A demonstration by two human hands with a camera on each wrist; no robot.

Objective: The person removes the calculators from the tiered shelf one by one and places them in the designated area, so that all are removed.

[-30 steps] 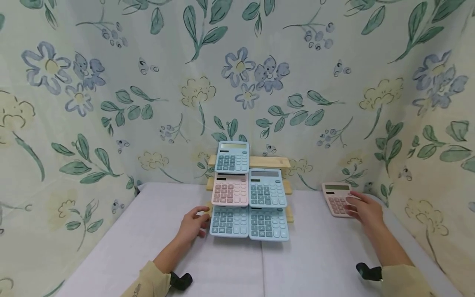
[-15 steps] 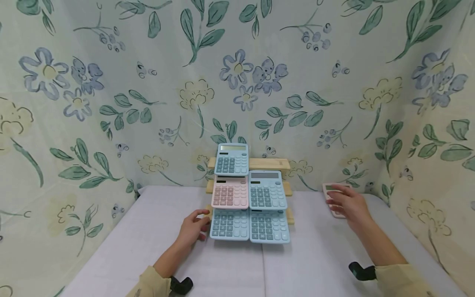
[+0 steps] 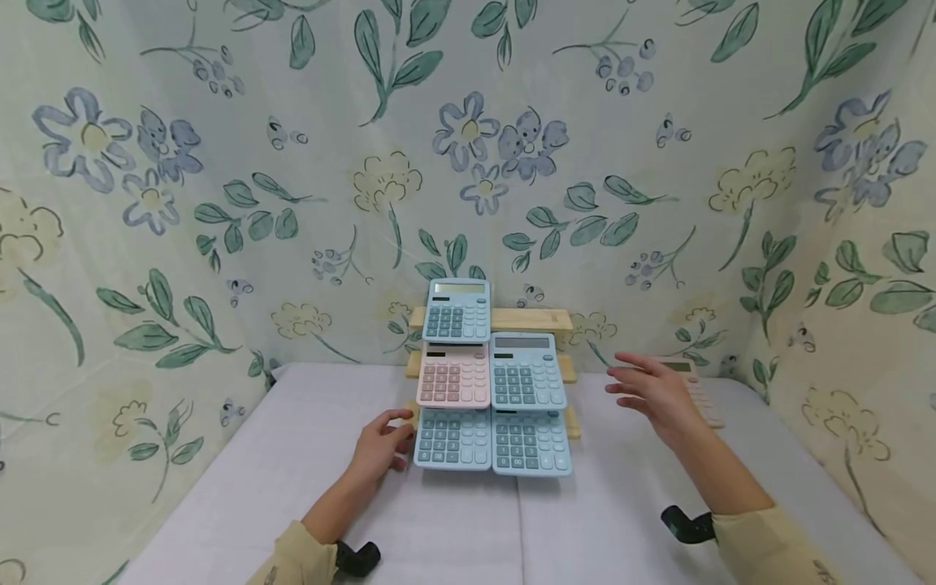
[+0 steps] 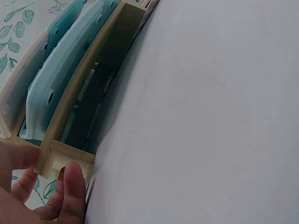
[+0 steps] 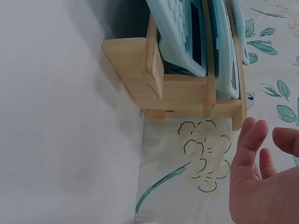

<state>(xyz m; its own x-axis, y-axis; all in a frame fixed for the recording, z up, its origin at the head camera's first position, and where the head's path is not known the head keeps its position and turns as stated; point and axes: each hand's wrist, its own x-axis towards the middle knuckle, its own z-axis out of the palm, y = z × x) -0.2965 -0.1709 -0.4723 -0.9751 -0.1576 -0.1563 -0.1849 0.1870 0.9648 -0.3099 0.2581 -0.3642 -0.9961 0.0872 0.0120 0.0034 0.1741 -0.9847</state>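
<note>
A tiered wooden rack (image 3: pixel 530 319) holds several calculators. A light-blue calculator (image 3: pixel 457 310) is on the top tier at the left. Below are a pink calculator (image 3: pixel 453 382) and a blue calculator (image 3: pixel 528 374) side by side, with two more blue ones along the bottom. My left hand (image 3: pixel 383 443) grips the rack's left end; in the left wrist view its fingers (image 4: pixel 72 182) curl around the slat's tip. To the rack's right my right hand (image 3: pixel 654 398) is raised with nothing in it, fingers extended. Behind it another pink calculator (image 3: pixel 705 402) lies on the table, partly hidden.
The white-covered table (image 3: pixel 592 504) has a seam running down its middle. A floral curtain (image 3: pixel 468 203) stands behind and along both sides. Bare slat shows on the top tier, right of the blue calculator.
My right hand has moved left, off the loose pink calculator and toward the rack. That calculator stays where it was. The left hand has kept its place at the rack.
</note>
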